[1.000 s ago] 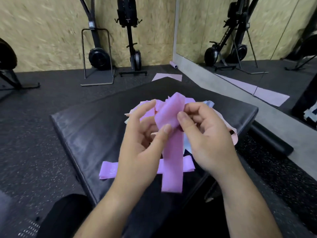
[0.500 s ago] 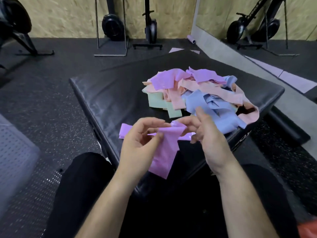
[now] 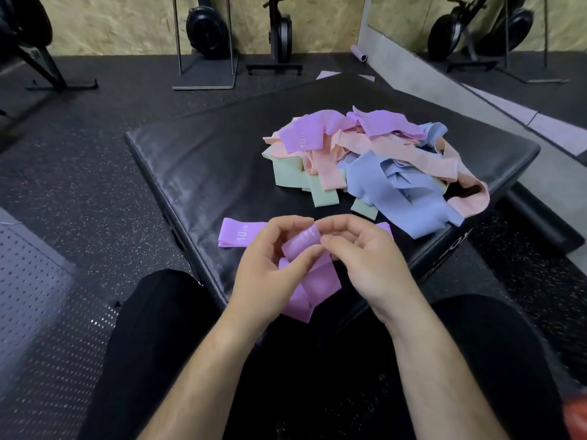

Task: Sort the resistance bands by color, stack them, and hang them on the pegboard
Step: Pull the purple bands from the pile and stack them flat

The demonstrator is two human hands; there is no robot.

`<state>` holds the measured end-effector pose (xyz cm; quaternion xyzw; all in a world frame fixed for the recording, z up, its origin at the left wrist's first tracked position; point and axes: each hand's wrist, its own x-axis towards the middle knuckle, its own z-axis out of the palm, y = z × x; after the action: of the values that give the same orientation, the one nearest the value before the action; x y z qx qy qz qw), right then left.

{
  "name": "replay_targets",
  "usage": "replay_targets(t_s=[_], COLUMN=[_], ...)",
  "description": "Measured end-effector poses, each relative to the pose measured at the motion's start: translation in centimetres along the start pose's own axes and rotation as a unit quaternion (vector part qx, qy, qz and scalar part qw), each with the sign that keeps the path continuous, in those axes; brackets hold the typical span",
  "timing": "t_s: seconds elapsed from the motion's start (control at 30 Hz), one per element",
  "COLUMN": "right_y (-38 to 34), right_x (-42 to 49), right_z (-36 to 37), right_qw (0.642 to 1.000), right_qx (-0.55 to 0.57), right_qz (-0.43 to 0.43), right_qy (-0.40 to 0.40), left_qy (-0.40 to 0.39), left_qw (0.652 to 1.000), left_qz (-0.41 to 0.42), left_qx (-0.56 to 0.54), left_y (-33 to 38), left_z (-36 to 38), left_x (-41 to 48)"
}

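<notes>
Pinching the top of a purple band (image 3: 305, 281), the left hand (image 3: 270, 265) and right hand (image 3: 365, 258) let the rest hang over the near edge of the black padded box (image 3: 197, 160). I think they are smoothing it to stack on the 1 flat purple band (image 3: 238, 233) just behind them. Farther back, a mixed pile (image 3: 365, 166) of purple, pink, blue and green bands lies loose on the box, not in any basket. A grey pegboard (image 3: 28, 281) lies on the floor at the left.

The surface (image 3: 197, 160) shows bare padding on its left, open to reach. The band pile (image 3: 381, 176) fills its right; 1 flat band (image 3: 236, 234) and the held band (image 3: 306, 287) crowd the near edge.
</notes>
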<state>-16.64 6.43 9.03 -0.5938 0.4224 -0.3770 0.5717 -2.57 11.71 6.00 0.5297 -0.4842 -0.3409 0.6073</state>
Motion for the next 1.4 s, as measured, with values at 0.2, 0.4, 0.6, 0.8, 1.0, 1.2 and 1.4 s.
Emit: replay_targets(t_s=[0.2,0.4,0.6,0.8,1.0,1.2,1.4], right_y=[0.2,0.4,0.7,1.5,1.7,1.4,1.3], right_x=[0.7,0.8,0.9,0.8,0.6,1.4,3.9], right_z=[-1.1,-1.6,-2.0,-1.3,1.3,1.4,3.0], right_qw=[0.997,0.994,0.994,0.957,0.956,0.965,0.964], right_qx=[0.073,0.111,-0.096,-0.248,-0.211,-0.172,-0.163], right_qz=[-0.020,-0.022,-0.035,-0.151,-0.197,-0.197,-0.102], right_qy=[0.006,-0.010,0.040,-0.019,-0.050,-0.033,-0.182], left_qy=[-0.011,0.019,0.048,0.065,0.071,0.045,0.088], left_qw=[1.000,0.989,0.980,0.981,0.996,0.999,0.995], left_qz=[0.023,0.104,0.098,0.103,-0.011,0.025,0.030], left_qx=[0.004,0.105,0.165,0.154,-0.042,-0.017,-0.021], left_y=[-0.8,-1.0,-0.5,-0.4,-0.1,-0.3,-0.4], left_z=[-0.3,-0.2,-0.4,-0.6,-1.1,-3.6,-4.9], left_x=[0.3,0.4,0.5,0.7,0.9,1.4,1.0])
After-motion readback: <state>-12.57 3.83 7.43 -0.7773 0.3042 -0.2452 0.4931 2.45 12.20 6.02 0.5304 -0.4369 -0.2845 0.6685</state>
